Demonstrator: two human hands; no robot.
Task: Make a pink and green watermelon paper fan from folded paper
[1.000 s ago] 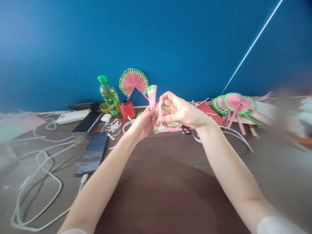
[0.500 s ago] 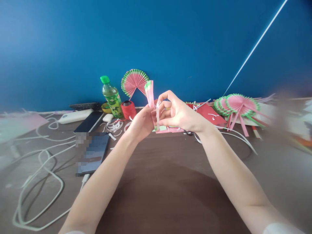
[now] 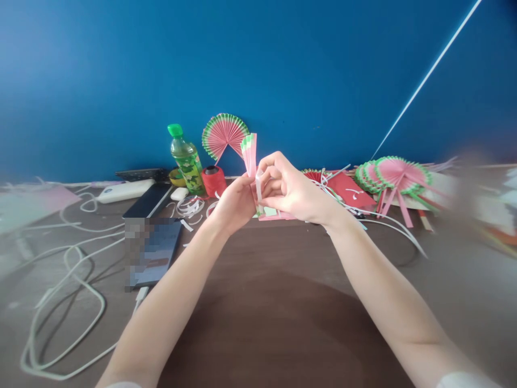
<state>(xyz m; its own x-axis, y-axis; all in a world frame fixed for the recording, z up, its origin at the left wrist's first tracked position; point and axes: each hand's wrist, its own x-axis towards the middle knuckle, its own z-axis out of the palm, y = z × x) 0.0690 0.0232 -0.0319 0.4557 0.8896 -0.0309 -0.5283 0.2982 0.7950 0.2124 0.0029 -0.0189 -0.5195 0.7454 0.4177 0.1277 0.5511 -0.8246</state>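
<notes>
Paper [image 3: 250, 153] | pleated, pink, green-tipped | left fingers [image 3: 242, 182] pinch it | right fingers [image 3: 269, 159] grip white strip [image 3: 259, 186]

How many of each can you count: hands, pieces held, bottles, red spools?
Hands: 2 (left hand, right hand)
Pieces held: 2 (pink-and-green pleated paper, pale strip)
Bottle: 1
Red spool: 1
Total: 6

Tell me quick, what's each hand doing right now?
Left hand: closed, holding the folded pink-and-green paper.
Right hand: closed in a pinch, holding a thin white strip beside that paper.
</notes>
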